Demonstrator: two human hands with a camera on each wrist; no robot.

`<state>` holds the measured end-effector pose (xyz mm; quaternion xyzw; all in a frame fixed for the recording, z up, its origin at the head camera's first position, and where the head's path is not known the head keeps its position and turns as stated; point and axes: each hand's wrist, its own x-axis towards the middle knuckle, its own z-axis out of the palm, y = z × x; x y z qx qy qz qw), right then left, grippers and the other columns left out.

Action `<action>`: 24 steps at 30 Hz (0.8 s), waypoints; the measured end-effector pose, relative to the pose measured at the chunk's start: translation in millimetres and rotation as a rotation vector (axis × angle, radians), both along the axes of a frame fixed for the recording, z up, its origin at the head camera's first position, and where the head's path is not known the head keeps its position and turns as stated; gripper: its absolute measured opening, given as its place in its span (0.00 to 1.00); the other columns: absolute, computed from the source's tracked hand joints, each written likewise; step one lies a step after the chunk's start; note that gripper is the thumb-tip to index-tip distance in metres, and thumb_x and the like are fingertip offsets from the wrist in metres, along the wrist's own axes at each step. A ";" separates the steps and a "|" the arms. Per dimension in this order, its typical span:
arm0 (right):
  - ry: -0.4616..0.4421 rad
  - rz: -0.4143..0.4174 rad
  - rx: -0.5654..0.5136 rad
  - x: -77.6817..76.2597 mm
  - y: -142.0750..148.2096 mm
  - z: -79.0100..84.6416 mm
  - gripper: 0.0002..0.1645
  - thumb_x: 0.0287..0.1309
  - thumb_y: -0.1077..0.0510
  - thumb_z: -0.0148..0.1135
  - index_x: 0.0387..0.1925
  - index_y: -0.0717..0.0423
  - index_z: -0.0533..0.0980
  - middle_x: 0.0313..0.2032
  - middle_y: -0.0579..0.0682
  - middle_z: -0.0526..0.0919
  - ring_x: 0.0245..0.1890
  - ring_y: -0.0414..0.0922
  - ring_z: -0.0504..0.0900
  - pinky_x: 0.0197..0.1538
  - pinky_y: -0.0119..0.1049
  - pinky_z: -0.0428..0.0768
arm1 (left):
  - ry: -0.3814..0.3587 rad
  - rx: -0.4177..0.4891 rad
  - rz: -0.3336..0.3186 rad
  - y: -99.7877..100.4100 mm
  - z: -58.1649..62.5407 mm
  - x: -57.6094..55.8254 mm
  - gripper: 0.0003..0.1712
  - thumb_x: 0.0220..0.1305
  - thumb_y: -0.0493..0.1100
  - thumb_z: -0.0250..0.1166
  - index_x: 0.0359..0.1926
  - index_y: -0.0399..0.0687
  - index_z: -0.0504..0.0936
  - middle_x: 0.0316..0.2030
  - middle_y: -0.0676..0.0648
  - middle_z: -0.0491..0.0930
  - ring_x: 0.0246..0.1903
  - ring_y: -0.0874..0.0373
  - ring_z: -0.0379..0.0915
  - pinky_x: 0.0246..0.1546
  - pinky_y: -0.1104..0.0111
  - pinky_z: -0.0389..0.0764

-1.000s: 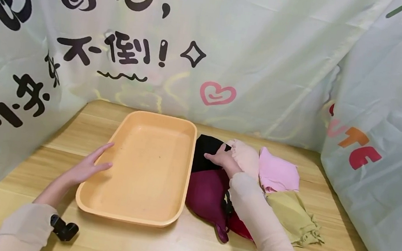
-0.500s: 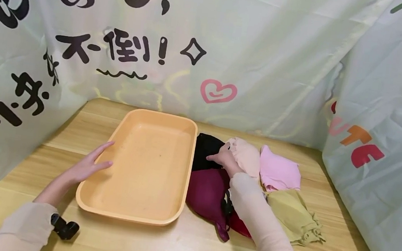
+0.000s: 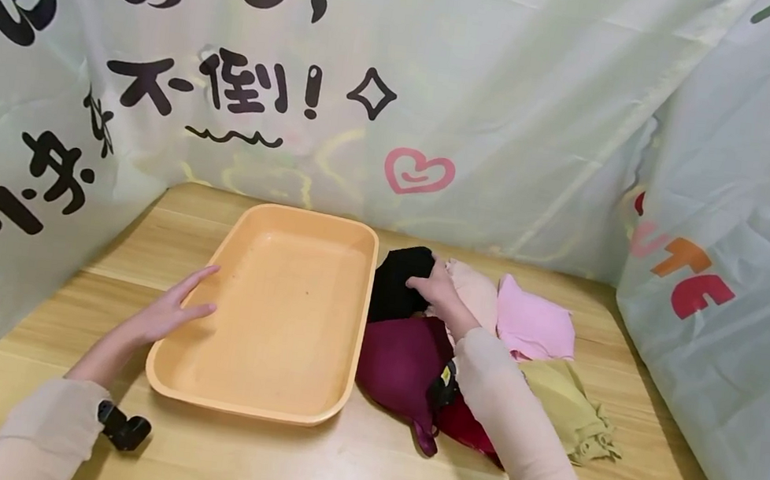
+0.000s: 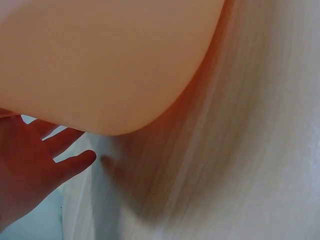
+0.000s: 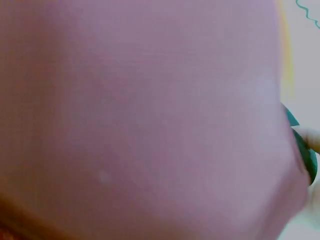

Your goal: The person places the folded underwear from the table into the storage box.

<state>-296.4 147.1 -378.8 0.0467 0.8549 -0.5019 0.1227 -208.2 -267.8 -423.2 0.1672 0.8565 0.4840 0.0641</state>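
Note:
An orange plastic tray [image 3: 290,324] lies on the table at left centre, with nothing in it. My left hand [image 3: 165,316] rests at its left rim, fingers and thumb spread; in the left wrist view the fingers [image 4: 65,142] reach past the tray's edge. Right of the tray my right hand [image 3: 442,290] pinches a black folded bra [image 3: 401,283], partly raised. In front of that lies a maroon bra [image 3: 403,357] with a strap, touching the tray. Pinkish fabric [image 5: 175,110] fills most of the right wrist view, the dark bra showing at its right edge.
Further right lie a pale pink bra [image 3: 475,290], a pink folded piece [image 3: 536,320] and an olive one [image 3: 569,403]. A red piece [image 3: 467,424] is partly under my right forearm. Printed cloth walls [image 3: 512,128] close off the back and sides.
My right hand has moved slightly right and up, and the black bra has risen and bunched with it. The left hand and tray have stayed in place.

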 end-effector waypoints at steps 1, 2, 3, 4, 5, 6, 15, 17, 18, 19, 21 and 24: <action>0.016 -0.004 -0.030 3.5 1.0 7.6 0.48 0.58 0.64 0.53 0.70 0.55 0.36 0.69 0.63 0.42 0.67 0.59 0.48 0.64 0.52 0.59 | 0.001 0.001 -0.001 0.1 0.0 0.1 0.39 0.64 0.40 0.54 0.69 0.37 0.43 0.67 0.27 0.38 0.64 0.28 0.29 0.55 0.32 0.38; 0.031 -0.009 -0.055 5.3 2.2 13.9 0.46 0.58 0.65 0.52 0.70 0.54 0.37 0.69 0.62 0.41 0.67 0.59 0.47 0.64 0.53 0.59 | 0.003 -0.001 0.000 0.0 0.2 0.1 0.39 0.64 0.40 0.54 0.69 0.37 0.43 0.67 0.27 0.38 0.64 0.28 0.29 0.56 0.32 0.38; 0.057 -0.018 -0.079 7.0 3.4 19.9 0.44 0.59 0.66 0.52 0.70 0.55 0.41 0.69 0.62 0.43 0.67 0.59 0.48 0.64 0.53 0.59 | 0.006 -0.002 0.002 -0.2 0.0 -0.1 0.39 0.64 0.40 0.54 0.69 0.37 0.44 0.67 0.27 0.38 0.64 0.28 0.29 0.56 0.32 0.38; 0.088 -0.026 -0.091 7.7 5.0 24.7 0.41 0.59 0.67 0.51 0.69 0.56 0.45 0.69 0.62 0.45 0.67 0.59 0.49 0.64 0.52 0.59 | 0.008 -0.004 0.004 -0.4 -0.2 -0.4 0.39 0.64 0.41 0.54 0.69 0.37 0.44 0.67 0.27 0.39 0.64 0.28 0.30 0.56 0.32 0.38; 0.117 -0.039 -0.118 7.7 6.6 28.3 0.37 0.59 0.67 0.51 0.67 0.57 0.49 0.68 0.61 0.48 0.67 0.58 0.51 0.64 0.52 0.59 | 0.011 -0.006 0.005 -0.5 -0.4 -0.5 0.39 0.64 0.41 0.55 0.69 0.37 0.44 0.67 0.27 0.39 0.64 0.28 0.30 0.56 0.32 0.39; 0.148 -0.054 -0.139 6.4 8.2 30.6 0.34 0.59 0.68 0.51 0.65 0.58 0.53 0.68 0.61 0.50 0.66 0.57 0.52 0.64 0.51 0.59 | 0.012 -0.006 0.003 -0.4 -0.5 -0.6 0.40 0.64 0.41 0.55 0.69 0.37 0.44 0.67 0.27 0.39 0.64 0.28 0.30 0.56 0.32 0.39; 0.372 -0.099 -0.410 4.7 -6.8 48.2 0.12 0.59 0.70 0.51 0.44 0.72 0.68 0.53 0.58 0.68 0.53 0.43 0.64 0.51 0.32 0.67 | 0.009 -0.002 0.004 -2.7 -3.8 -1.1 0.40 0.64 0.41 0.55 0.69 0.37 0.44 0.67 0.27 0.39 0.64 0.28 0.30 0.55 0.32 0.39; 0.354 -0.061 -0.441 8.3 -18.5 50.1 0.13 0.59 0.69 0.52 0.45 0.73 0.69 0.52 0.57 0.70 0.49 0.43 0.68 0.47 0.29 0.69 | 0.009 0.000 0.001 -3.2 -3.9 -1.2 0.40 0.64 0.41 0.55 0.69 0.37 0.43 0.67 0.27 0.39 0.64 0.27 0.30 0.55 0.31 0.38; 0.340 -0.041 -0.448 10.1 -25.1 50.2 0.14 0.59 0.69 0.52 0.46 0.72 0.70 0.52 0.56 0.70 0.47 0.43 0.69 0.45 0.29 0.71 | 0.008 0.000 0.001 -3.5 -3.7 -1.3 0.40 0.64 0.41 0.55 0.69 0.37 0.43 0.67 0.27 0.38 0.64 0.28 0.30 0.55 0.31 0.38; 0.321 -0.017 -0.441 12.1 -31.7 49.7 0.15 0.59 0.68 0.53 0.47 0.71 0.70 0.53 0.55 0.70 0.46 0.43 0.70 0.44 0.28 0.71 | 0.010 0.001 0.002 -3.3 -3.3 -1.2 0.40 0.64 0.41 0.55 0.69 0.37 0.44 0.67 0.27 0.39 0.64 0.28 0.30 0.55 0.32 0.39; 0.285 0.028 -0.425 15.5 -44.8 46.7 0.17 0.58 0.67 0.54 0.50 0.69 0.72 0.55 0.55 0.70 0.48 0.44 0.71 0.46 0.30 0.72 | 0.010 0.002 0.001 -3.0 -2.7 -1.2 0.40 0.64 0.41 0.55 0.69 0.37 0.44 0.67 0.27 0.39 0.64 0.28 0.30 0.55 0.32 0.38; 0.246 0.095 -0.376 18.1 -62.7 36.7 0.19 0.57 0.66 0.56 0.52 0.66 0.73 0.58 0.56 0.70 0.56 0.46 0.69 0.54 0.35 0.71 | -0.001 0.005 -0.003 -1.8 -2.4 -0.8 0.40 0.64 0.41 0.55 0.69 0.38 0.44 0.67 0.28 0.38 0.64 0.28 0.29 0.55 0.32 0.38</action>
